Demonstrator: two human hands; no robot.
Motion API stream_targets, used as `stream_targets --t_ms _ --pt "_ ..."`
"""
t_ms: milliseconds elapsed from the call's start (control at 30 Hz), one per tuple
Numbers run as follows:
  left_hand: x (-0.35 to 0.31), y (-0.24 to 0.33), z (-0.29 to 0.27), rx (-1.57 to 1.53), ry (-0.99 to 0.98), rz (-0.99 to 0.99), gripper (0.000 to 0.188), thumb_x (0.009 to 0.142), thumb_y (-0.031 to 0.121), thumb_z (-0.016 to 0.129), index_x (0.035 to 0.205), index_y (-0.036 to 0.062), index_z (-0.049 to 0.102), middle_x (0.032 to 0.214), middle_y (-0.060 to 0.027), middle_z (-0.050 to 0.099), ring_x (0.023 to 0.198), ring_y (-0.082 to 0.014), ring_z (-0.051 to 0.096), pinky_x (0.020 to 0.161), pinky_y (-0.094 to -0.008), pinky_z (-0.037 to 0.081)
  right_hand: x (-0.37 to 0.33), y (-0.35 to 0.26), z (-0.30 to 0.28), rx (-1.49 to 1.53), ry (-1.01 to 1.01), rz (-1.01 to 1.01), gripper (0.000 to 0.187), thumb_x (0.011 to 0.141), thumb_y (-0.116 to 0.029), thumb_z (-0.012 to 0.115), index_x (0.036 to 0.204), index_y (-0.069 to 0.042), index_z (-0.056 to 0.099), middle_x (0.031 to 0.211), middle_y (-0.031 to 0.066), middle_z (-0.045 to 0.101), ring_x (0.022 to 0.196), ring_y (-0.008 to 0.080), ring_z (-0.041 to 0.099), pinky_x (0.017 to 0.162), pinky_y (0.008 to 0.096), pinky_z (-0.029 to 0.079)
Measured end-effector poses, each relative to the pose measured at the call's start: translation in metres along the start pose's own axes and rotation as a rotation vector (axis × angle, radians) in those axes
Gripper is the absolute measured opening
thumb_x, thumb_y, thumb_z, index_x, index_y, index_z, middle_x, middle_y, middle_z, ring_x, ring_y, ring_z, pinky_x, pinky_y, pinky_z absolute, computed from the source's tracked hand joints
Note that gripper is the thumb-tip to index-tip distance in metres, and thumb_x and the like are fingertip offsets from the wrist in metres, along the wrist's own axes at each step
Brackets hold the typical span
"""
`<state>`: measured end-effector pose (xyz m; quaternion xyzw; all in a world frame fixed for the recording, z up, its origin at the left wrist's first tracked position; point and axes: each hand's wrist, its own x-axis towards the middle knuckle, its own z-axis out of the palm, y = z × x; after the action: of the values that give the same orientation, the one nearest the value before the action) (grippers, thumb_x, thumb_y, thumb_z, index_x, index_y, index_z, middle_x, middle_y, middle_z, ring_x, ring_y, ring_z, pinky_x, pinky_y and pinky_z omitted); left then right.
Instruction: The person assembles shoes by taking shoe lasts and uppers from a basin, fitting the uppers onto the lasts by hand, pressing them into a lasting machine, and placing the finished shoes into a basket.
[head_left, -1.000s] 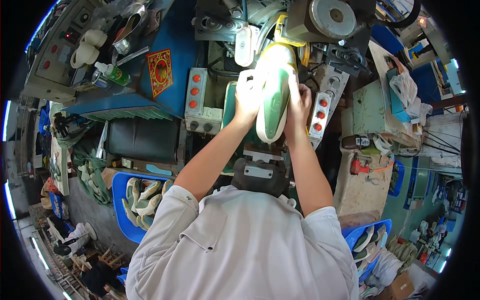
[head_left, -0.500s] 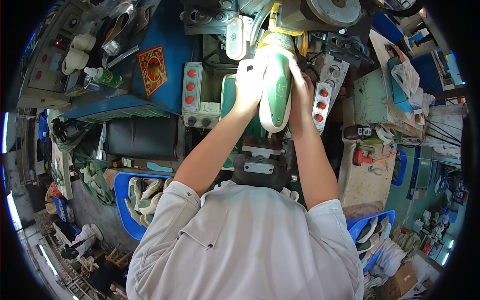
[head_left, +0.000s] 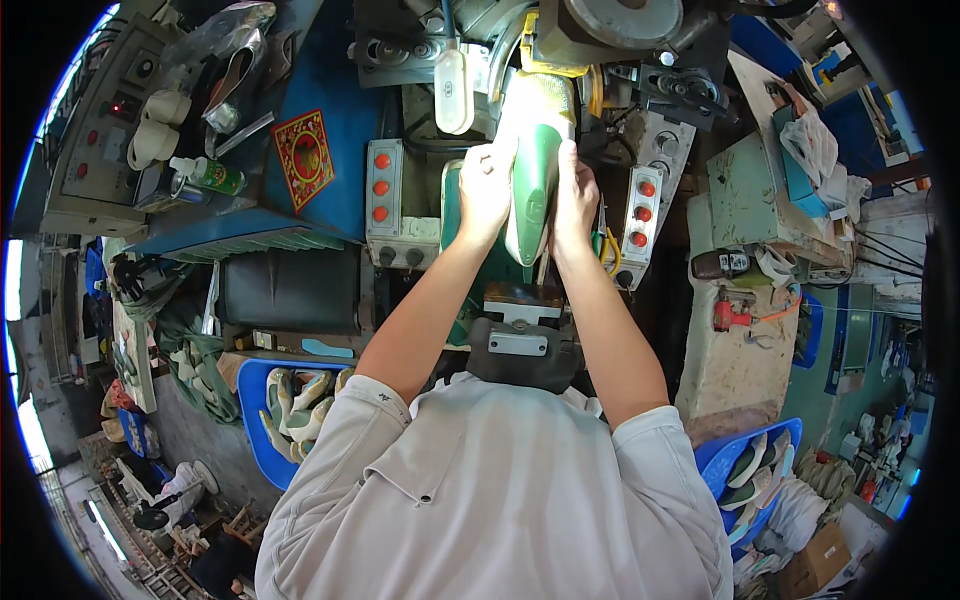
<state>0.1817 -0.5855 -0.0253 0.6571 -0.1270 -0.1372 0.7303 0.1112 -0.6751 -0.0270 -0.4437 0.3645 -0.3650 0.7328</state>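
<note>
Hands: left hand (head_left: 487,190) and right hand (head_left: 574,195) clamped on green shoe (head_left: 533,185).
Sign: red diamond label (head_left: 304,157), far left, on blue panel (head_left: 330,120).

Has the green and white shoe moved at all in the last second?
Yes. The shoe, held between both hands, has tipped its toe up toward the machine head, relative to the red-button panel.

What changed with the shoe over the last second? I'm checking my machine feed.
The green-and-white shoe turned from sole-up onto its edge and pushed further up into the machine. Both the left hand and right hand kept their grip on it.
</note>
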Motion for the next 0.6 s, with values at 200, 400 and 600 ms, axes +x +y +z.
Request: stream_targets --t_ms 200,400,600 --pt "0.008 0.054 0.001 0.419 -0.048 0.771 0.034 0.095 0.007 0.073 0.127 -0.0023 0.064 0.119 -0.0213 0.068 0.106 -0.0287 0.069 0.097 -0.0375 0.055 0.0 0.0 -0.006 -0.161 0.016 0.014 0.054 0.101 -0.057 0.065 0.099 -0.003 0.062 0.088 0.0026 0.06 0.081 0.0123 0.052 0.076 0.0287 0.046" --pt "0.038 0.056 0.003 0.566 -0.248 0.891 0.043 0.099 0.01 0.067 0.138 -0.004 0.059 0.136 -0.0271 0.063 0.123 -0.0397 0.066 0.107 -0.0411 0.051 -0.016 -0.006 0.012 -0.254 0.063 -0.037 0.06 0.103 -0.059 0.059 0.107 0.001 0.059 0.093 0.0097 0.065 0.085 0.0166 0.058 0.08 0.0318 0.05" --pt "0.045 0.06 0.004 0.499 -0.329 0.624 0.055 0.097 0.016 0.067 0.144 -0.0063 0.053 0.14 -0.0307 0.06 0.125 -0.0429 0.063 0.109 -0.0419 0.05 -0.01 -0.006 0.014 -0.287 0.025 -0.081 0.065 0.105 -0.06 0.054 0.11 0.004 0.058 0.099 0.0149 0.066 0.093 0.0214 0.061 0.087 0.0352 0.05"
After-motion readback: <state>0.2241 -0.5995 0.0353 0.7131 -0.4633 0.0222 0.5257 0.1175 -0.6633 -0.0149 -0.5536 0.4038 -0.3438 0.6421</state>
